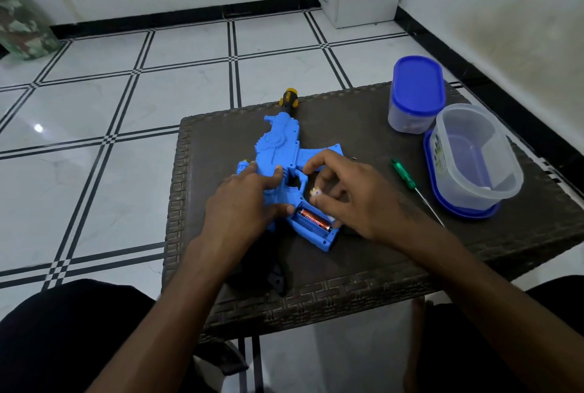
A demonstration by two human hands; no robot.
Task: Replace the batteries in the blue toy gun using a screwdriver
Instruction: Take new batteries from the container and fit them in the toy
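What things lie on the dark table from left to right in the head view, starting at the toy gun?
Blue plastic toy gun → green-handled screwdriver → clear plastic container resting on a blue lid.

1. The blue toy gun (278, 152) lies flat on the dark woven table (363, 266), its battery compartment open with one battery (315, 219) inside.
2. The left hand (243, 199) presses the gun's body.
3. The right hand (347, 196) pinches a second battery (316, 192) over the compartment.
4. A green screwdriver (407, 179) lies beside a clear tub (474, 155).
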